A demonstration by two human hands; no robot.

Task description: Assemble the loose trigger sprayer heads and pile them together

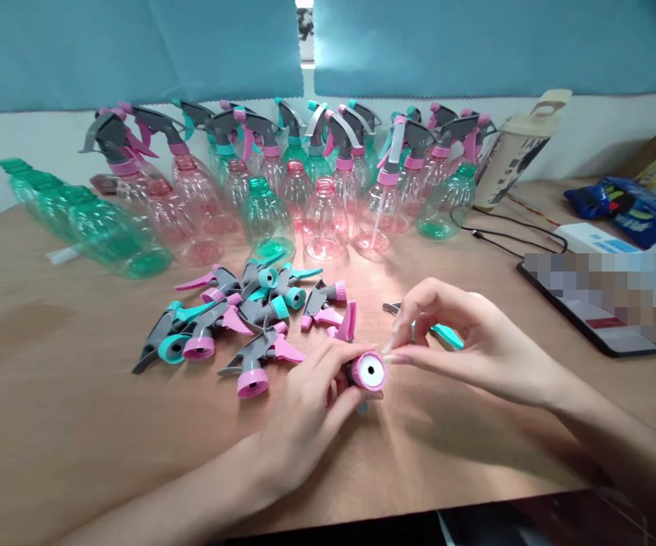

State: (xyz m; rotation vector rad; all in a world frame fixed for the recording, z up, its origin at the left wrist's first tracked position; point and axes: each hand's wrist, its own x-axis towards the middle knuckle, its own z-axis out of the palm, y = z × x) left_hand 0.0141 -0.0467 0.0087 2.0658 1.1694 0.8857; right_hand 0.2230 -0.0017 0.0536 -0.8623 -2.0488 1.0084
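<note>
My left hand (305, 402) is wrapped round a spray-trigger head (368, 371), its pink screw collar and white inner disc turned toward me. My right hand (475, 341) reaches in from the right, thumb and forefinger pinched at the collar's upper edge; I cannot tell whether they hold something small. Under my right hand lies another trigger head with a teal lever (447, 335). Left of my hands is a loose pile of grey trigger heads (242, 318) with pink or teal collars.
Rows of pink and green plastic bottles (305, 189) stand at the back, many with triggers fitted; several green bottles (94, 220) lie at the left. A beige jug (518, 152), cables, a dark tablet (589, 303) and blue packets (629, 205) are at the right.
</note>
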